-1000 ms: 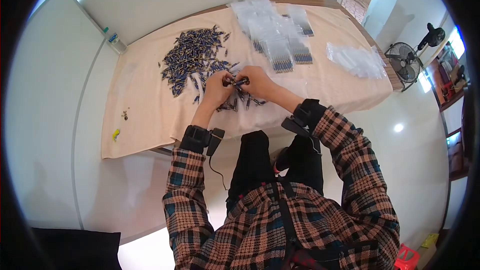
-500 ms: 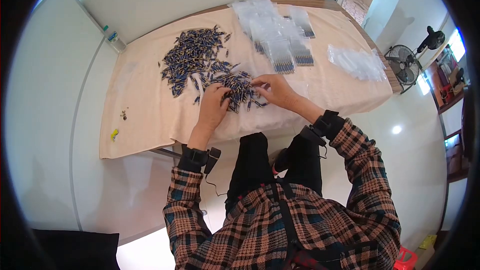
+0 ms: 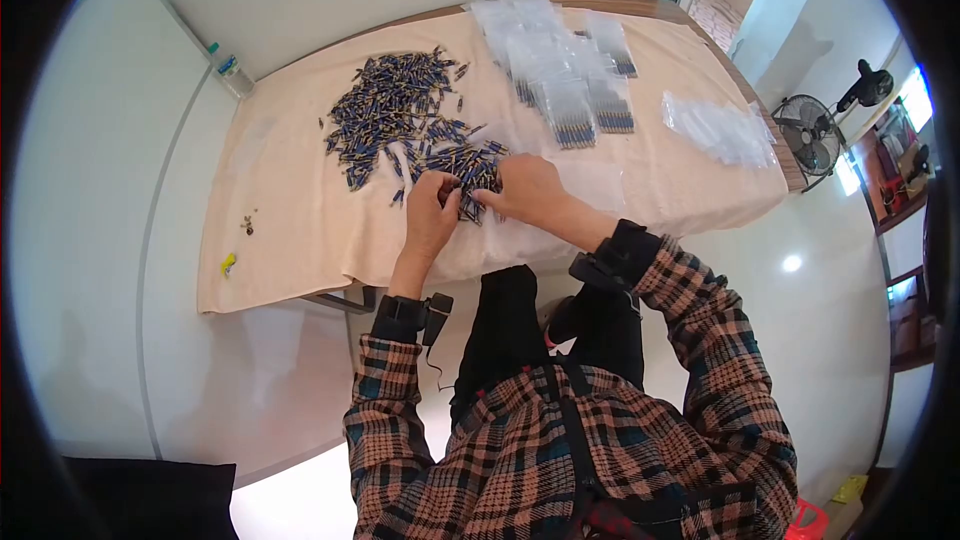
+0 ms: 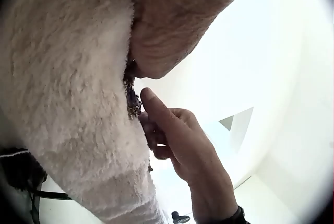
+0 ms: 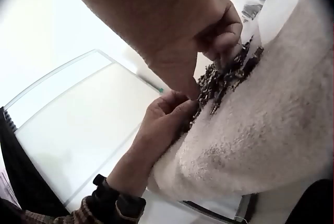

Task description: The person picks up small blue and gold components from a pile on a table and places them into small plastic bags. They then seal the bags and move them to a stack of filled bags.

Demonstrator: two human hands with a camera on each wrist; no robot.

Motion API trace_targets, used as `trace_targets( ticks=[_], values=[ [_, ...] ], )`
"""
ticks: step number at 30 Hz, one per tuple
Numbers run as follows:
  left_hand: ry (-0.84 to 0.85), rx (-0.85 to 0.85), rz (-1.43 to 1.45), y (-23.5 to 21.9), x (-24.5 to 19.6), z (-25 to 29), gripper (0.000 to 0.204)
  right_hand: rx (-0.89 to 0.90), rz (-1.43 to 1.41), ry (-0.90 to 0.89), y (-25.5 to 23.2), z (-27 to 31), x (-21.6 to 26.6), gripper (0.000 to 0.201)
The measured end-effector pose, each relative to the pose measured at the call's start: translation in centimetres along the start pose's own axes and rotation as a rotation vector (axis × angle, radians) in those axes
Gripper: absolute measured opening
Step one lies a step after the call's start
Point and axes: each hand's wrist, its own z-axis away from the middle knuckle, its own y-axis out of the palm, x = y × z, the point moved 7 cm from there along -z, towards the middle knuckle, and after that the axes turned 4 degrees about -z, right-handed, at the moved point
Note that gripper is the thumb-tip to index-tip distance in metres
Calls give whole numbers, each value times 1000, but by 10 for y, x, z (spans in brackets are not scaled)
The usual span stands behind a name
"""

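Small slim blue-and-gold pieces, like plugs, lie in a loose pile (image 3: 470, 158) near the front edge of the cloth-covered table. My left hand (image 3: 432, 208) is at the near left side of this pile, fingers curled and thumb low; whether it holds any pieces I cannot tell. From the right, my right hand (image 3: 532, 188) reaches over the pile, its thumb toward the left hand. The left wrist view shows the right hand (image 4: 180, 135) with thumb extended and fingers loosely bent beside the pieces (image 4: 132, 98). Pieces (image 5: 224, 80) lie between both hands in the right wrist view.
A larger heap (image 3: 390, 105) of the same pieces lies behind, to the left. Clear bags (image 3: 565, 105) with rows of pieces are stacked at the back, and flat clear bags (image 3: 715, 130) lie at the right. A yellow item (image 3: 229, 264) sits at the left edge.
One second ago both hands were together over the pile with pieces at the fingers. They then parted, uncovering it; now the right hand has come back in over its right side.
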Motion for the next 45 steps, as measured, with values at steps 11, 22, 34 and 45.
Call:
trace_targets(
  ticks=[11, 22, 34, 45],
  values=[
    [106, -69, -53, -2, -7, 4, 14, -33, -80, -85, 26, -8, -6, 28],
    [80, -37, -76, 1, -8, 5, 12, -104, -73, -91, 23, 3, -1, 24],
    [92, -35, -108, 0, -7, 6, 14, 78, -508, 138, 18, 0, -29, 24],
    [119, -49, -44, -1, -7, 6, 13, 174, -800, 152, 31, -11, -40, 24]
  ],
)
